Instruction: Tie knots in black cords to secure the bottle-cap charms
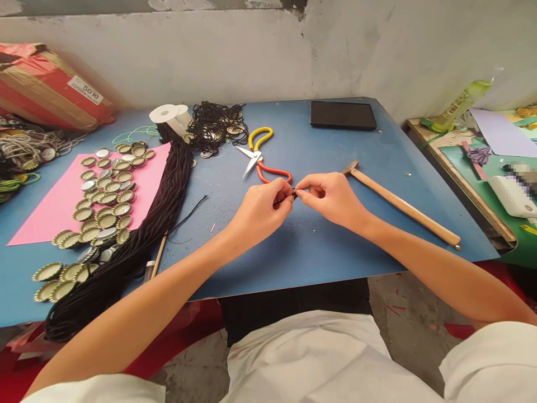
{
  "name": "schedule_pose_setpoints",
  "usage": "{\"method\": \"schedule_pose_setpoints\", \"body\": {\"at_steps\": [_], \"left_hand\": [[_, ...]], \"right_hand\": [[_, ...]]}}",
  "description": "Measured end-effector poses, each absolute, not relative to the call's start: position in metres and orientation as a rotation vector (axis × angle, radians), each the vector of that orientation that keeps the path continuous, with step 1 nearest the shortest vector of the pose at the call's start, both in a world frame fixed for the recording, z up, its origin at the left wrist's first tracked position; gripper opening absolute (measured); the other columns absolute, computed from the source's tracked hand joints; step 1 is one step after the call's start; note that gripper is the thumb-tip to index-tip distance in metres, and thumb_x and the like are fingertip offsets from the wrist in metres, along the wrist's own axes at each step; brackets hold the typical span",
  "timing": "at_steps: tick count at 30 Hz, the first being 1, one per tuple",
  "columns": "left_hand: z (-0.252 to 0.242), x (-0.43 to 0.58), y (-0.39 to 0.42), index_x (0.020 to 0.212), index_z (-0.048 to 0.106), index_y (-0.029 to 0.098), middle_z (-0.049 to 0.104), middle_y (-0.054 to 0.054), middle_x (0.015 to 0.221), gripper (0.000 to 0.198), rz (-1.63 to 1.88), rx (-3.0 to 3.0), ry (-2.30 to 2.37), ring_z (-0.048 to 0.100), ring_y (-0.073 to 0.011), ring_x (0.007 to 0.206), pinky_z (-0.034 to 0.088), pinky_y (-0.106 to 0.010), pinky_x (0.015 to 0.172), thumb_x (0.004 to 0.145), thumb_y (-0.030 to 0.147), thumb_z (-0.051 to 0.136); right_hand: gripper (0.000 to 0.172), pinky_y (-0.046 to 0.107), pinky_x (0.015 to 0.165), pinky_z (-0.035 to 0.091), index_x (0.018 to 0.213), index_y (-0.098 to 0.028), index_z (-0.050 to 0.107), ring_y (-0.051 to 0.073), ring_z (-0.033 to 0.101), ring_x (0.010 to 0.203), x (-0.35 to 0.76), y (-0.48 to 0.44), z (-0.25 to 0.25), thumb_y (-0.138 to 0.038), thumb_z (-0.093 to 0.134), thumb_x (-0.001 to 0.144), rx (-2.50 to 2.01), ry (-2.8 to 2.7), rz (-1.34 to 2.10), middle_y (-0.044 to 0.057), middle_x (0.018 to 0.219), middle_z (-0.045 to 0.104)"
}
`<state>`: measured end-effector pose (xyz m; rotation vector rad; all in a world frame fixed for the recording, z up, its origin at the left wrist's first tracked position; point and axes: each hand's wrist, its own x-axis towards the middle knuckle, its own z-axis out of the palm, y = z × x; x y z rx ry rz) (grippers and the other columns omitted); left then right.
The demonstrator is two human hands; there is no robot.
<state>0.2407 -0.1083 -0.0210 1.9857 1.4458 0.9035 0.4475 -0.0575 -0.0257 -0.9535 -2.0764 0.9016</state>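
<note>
My left hand (268, 206) and my right hand (329, 198) meet above the middle of the blue table, fingertips nearly touching. Both pinch a short bit of black cord (294, 194), most of which the fingers hide. Just behind my left hand lie open scissors (254, 158) with one yellow and one orange handle. A hammer (403, 207) with a wooden handle rests beside my right hand, its head close to the knuckles. To the left, a long bundle of black cords (168, 190) runs along a pink sheet (46, 210) strewn with bottle caps (108, 198).
White spools (164, 115) and a tangle of black cord with caps (216, 126) stand at the back. A black phone (343, 115) lies back right on the blue table (356, 246). A red taped box (54, 84) sits far left; a cluttered second table (461, 179) is at right.
</note>
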Motion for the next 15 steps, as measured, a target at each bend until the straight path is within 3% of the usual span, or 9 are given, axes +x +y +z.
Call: {"method": "schedule_pose_setpoints", "body": {"at_steps": [9,15], "left_hand": [[-0.0229,0.2406,-0.1091,0.087,0.055,0.022,0.059,0.004,0.070,0.011,0.918,2.088,1.457,0.046,-0.0130,0.062,0.036,-0.029,0.067,0.096,0.016,0.057],[-0.0239,0.2408,-0.1086,0.088,0.054,0.023,0.058,0.005,0.070,0.012,0.951,2.109,1.479,0.045,-0.0130,0.061,0.036,-0.029,0.067,0.098,0.016,0.057]], "right_hand": [[0.024,0.033,0.061,0.026,0.089,-0.017,0.076,0.011,0.029,0.058,0.4448,-0.0564,-0.0270,-0.040,0.070,0.091,-0.976,-1.911,1.205,-0.010,0.057,0.038],[0.019,0.032,0.059,0.023,0.091,-0.017,0.076,0.009,0.027,0.056,0.4457,-0.0551,-0.0247,-0.035,0.073,0.087,-0.969,-1.862,1.336,-0.012,0.056,0.035]]}}
